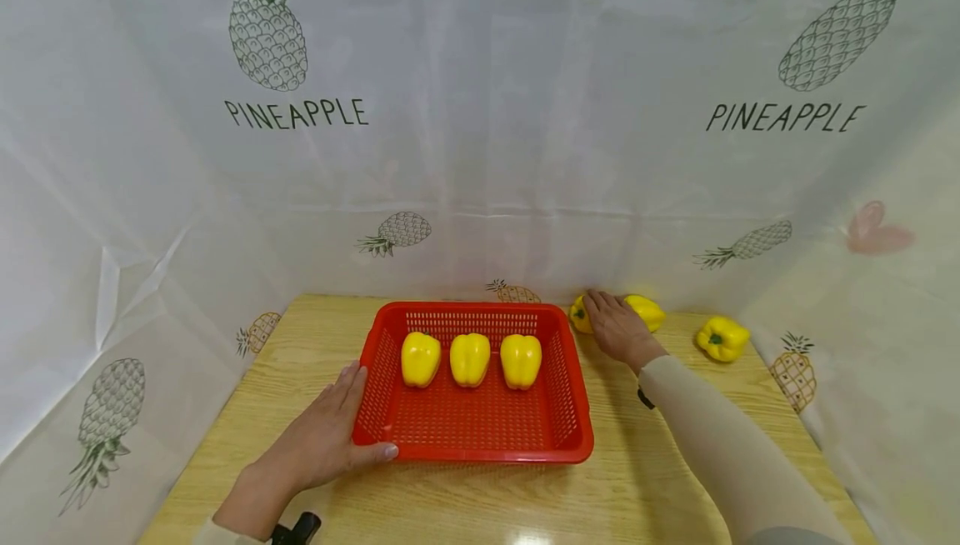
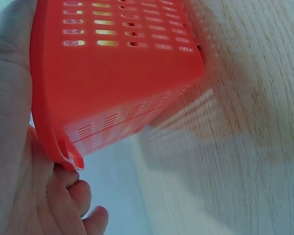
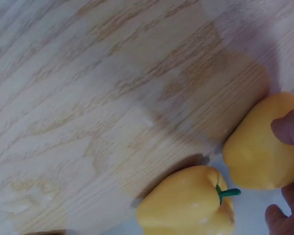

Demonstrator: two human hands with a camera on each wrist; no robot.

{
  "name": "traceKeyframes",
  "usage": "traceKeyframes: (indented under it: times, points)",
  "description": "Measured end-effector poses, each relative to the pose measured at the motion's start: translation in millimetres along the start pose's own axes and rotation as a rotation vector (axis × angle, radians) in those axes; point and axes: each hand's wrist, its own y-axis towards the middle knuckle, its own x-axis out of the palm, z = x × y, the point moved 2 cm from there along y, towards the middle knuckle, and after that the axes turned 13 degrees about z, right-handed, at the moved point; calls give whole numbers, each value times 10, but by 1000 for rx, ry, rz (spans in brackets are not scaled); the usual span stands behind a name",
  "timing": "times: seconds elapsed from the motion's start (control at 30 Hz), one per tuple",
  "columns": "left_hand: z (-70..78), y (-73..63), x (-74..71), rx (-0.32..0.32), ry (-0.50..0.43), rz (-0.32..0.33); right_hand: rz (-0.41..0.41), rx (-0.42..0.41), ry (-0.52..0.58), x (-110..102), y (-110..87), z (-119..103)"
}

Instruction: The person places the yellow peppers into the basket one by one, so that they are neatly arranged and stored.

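A red plastic basket (image 1: 472, 455) stands on the table with three yellow bell peppers in a row inside, the middle pepper (image 1: 470, 360) among them. At its front left corner my left hand (image 1: 318, 437) holds the rim, thumb along the front and fingers at the left side. In the left wrist view, fingertips (image 2: 81, 196) curl beside the basket's wall (image 2: 117, 68). Behind the basket's right side, my right hand (image 1: 618, 328) grips a yellow bell pepper (image 3: 259, 147), thumb on one side. Another pepper (image 3: 181, 200), its green stem showing, lies beside that one.
Farther right lies one more yellow bell pepper (image 1: 722, 338) near the table's edge. White cloth (image 1: 480, 153) printed with pineapples hangs behind the wooden table (image 1: 285, 370) and along both sides.
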Motion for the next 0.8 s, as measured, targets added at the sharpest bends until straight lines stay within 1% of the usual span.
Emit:
traceKeyframes:
  times: [0.07,0.3,0.5,0.63,0.7,0.8]
  points:
    - [3,2,-1,2,0,3,20,-15,-2,0,-11,12]
    - [6,16,-10,4,-4,9,142,-65,11,-11,-61,53]
    - [14,9,-25,1,-15,2,176,-67,3,-58,-176,2]
    - [16,4,-14,-17,-27,-18,161,-31,-24,-93,-267,-53]
    - [17,4,-11,-28,-30,-27,150,6,-31,-99,-307,-80]
    - [21,1,-20,-42,-27,-33,125,78,-11,-113,-365,-125]
